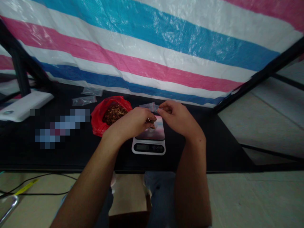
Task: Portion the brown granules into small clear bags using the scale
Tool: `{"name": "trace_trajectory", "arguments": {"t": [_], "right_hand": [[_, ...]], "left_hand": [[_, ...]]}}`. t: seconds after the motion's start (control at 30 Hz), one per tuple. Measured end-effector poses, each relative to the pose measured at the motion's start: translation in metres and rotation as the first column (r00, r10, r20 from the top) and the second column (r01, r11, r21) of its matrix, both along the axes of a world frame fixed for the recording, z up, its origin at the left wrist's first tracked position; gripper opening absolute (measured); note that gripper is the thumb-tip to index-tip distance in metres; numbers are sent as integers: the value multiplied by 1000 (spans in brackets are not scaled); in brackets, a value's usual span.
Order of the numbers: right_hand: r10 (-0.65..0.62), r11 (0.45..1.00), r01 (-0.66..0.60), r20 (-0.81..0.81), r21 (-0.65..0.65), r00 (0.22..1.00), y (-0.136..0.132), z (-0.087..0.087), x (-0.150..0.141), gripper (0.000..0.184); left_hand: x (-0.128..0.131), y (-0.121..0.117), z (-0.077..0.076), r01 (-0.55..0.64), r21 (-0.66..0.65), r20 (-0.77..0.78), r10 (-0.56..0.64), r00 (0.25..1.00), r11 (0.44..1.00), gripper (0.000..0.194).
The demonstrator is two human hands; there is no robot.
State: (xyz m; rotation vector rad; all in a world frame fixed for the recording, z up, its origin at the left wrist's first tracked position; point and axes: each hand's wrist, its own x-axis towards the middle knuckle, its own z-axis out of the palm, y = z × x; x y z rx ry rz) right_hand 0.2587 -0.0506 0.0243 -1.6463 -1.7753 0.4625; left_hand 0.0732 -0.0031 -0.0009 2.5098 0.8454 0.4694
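My left hand (142, 119) is closed over the scale's platform, its fingertips pinching a small clear bag (152, 127) with brown bits in it. A white kitchen scale (148, 148) with a shiny platform and a dark display sits beneath. To its right, my right hand (177, 116) has its fingers curled and thumb and forefinger close together. Their tips meet the edge of a clear zip bag (148, 106) with a red line; whether they grip it is unclear. A red plastic bag (97, 116), left of the scale, stands open, full of brown dried pieces (114, 114).
More clear zip bags (84, 100) lie at the back left of the black table (190, 158). A blurred-out item (63, 128) and a white device (26, 106) are farther left. A striped plastic sheet (147, 53) hangs behind, between black frame bars (258, 76).
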Motion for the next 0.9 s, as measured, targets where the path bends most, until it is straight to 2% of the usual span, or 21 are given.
{"name": "trace_trajectory", "arguments": {"t": [0.13,0.33,0.67,0.9], "right_hand": [[0,1000,1,-9,8,1000,0,1,2,12],[-20,999,20,13,32,1000,0,2,6,15],[-7,1000,7,2,29,1000,0,2,5,14],[-2,1000,2,-21,12,1000,0,1,5,13]], "left_hand": [[5,3,-4,41,38,-33,-39,999,998,24],[7,1,-1,66,47,-48,-64,997,997,18],[10,-1,-4,38,23,44,-39,998,999,31],[11,-4,3,67,-41,125,-62,990,997,35]]}}
